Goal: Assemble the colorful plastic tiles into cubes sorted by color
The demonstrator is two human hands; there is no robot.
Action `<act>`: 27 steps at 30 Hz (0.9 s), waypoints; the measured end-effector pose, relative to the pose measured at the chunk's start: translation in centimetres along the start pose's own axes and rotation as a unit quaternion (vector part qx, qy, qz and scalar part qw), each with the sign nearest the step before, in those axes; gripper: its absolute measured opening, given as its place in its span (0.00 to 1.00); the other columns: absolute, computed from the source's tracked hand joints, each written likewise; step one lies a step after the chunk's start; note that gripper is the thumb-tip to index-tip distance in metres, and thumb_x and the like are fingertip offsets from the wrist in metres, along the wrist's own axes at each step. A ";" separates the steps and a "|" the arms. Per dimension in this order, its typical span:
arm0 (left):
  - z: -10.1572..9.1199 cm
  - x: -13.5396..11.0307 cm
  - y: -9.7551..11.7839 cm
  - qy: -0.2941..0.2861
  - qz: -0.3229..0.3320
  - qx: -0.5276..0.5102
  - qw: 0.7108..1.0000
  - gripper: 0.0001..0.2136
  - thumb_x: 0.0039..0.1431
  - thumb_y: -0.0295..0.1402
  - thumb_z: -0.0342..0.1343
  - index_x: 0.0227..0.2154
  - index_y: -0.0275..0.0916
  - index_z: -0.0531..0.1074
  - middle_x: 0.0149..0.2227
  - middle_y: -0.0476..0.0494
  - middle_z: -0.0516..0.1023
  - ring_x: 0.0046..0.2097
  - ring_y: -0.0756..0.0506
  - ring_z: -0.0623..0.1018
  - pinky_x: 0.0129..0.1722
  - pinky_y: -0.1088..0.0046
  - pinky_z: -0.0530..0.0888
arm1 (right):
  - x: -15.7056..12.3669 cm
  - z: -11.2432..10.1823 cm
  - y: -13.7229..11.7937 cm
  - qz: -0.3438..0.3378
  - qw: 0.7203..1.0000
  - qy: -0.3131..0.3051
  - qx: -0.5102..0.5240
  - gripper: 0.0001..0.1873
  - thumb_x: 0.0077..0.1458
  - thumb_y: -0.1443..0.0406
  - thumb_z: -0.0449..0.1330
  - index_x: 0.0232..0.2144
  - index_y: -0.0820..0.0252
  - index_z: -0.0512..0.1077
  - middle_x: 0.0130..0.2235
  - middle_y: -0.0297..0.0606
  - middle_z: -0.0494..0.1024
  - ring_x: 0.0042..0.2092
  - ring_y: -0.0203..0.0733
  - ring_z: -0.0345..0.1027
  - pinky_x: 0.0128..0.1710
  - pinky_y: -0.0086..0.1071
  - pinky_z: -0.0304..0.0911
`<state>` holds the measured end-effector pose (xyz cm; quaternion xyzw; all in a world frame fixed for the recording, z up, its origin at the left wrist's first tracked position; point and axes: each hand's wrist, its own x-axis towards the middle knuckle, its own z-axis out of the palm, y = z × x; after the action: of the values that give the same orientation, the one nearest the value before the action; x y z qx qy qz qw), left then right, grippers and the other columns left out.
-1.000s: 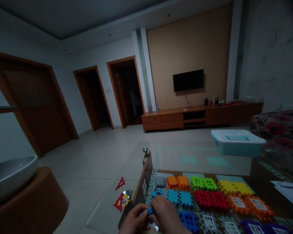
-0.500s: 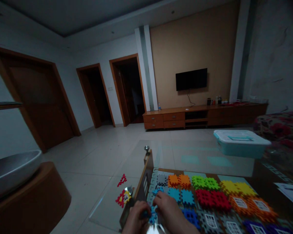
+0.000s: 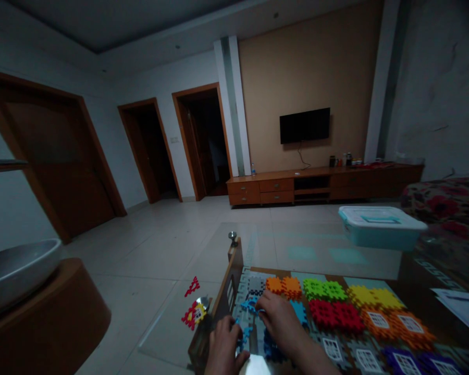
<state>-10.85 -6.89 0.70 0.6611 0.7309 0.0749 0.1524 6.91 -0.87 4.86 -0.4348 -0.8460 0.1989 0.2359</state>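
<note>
Rows of colourful interlocking waffle-block tiles lie flat on a glass-topped table: grey, orange, green, yellow, red, light blue, dark blue and purple. My left hand sits at the table's near left corner, fingers curled around a light blue tile. My right hand reaches forward over the light blue tiles, its fingertips pinching another light blue piece just below the grey tile.
A teal plastic storage box stands on the table's far right, with paper at the right edge. Red and yellow tiles lie left of the table's wooden frame. A metal basin rests on a round wooden stand at left.
My right hand has moved forward from beside my left hand to the tile row near the grey tile. My left hand stayed at the near corner.
</note>
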 end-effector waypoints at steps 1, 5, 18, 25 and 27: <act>0.3 0.2 -0.1 0.005 -0.010 0.000 1.000 0.17 0.46 0.29 0.54 0.42 0.41 0.71 0.54 0.41 0.67 0.57 0.39 0.65 0.53 0.64 0.62 | 0.0 0.0 -0.1 -0.002 1.000 0.001 -0.002 0.14 0.54 0.75 0.51 0.35 0.57 0.74 0.39 0.37 0.76 0.42 0.40 0.69 0.40 0.29 0.58; 1.0 0.6 -0.8 0.036 -0.006 -0.041 0.998 0.18 0.44 0.26 0.55 0.42 0.37 0.70 0.51 0.38 0.67 0.54 0.42 0.67 0.54 0.69 0.63 | -0.1 0.0 -0.2 -0.002 1.000 0.004 -0.004 0.13 0.54 0.75 0.52 0.34 0.57 0.74 0.38 0.37 0.76 0.42 0.41 0.69 0.39 0.30 0.58; 1.0 0.7 -1.8 0.063 -0.035 0.007 0.997 0.14 0.53 0.30 0.51 0.43 0.36 0.71 0.49 0.37 0.70 0.52 0.40 0.70 0.51 0.67 0.66 | 0.1 0.5 0.7 -0.013 1.000 0.005 -0.003 0.11 0.52 0.74 0.54 0.35 0.57 0.73 0.39 0.36 0.76 0.41 0.41 0.68 0.40 0.31 0.58; 0.8 0.1 -0.6 0.081 -0.077 0.092 0.989 0.13 0.54 0.34 0.53 0.42 0.41 0.73 0.50 0.40 0.71 0.54 0.38 0.67 0.51 0.61 0.61 | 0.1 0.5 0.7 -0.016 1.000 0.008 -0.007 0.11 0.53 0.74 0.53 0.34 0.57 0.73 0.38 0.37 0.76 0.41 0.42 0.69 0.39 0.32 0.58; 0.7 0.0 0.0 0.093 -0.074 0.098 0.988 0.13 0.55 0.36 0.52 0.42 0.39 0.73 0.50 0.38 0.71 0.55 0.36 0.66 0.52 0.59 0.59 | 0.1 0.4 0.7 -0.015 1.000 0.007 -0.005 0.11 0.53 0.74 0.54 0.34 0.57 0.73 0.38 0.37 0.76 0.41 0.42 0.69 0.39 0.32 0.58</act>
<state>-10.60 -6.94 0.08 0.6073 0.7923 0.0529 0.0234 7.05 -0.51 4.17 -0.4248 -0.8516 0.1881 0.2426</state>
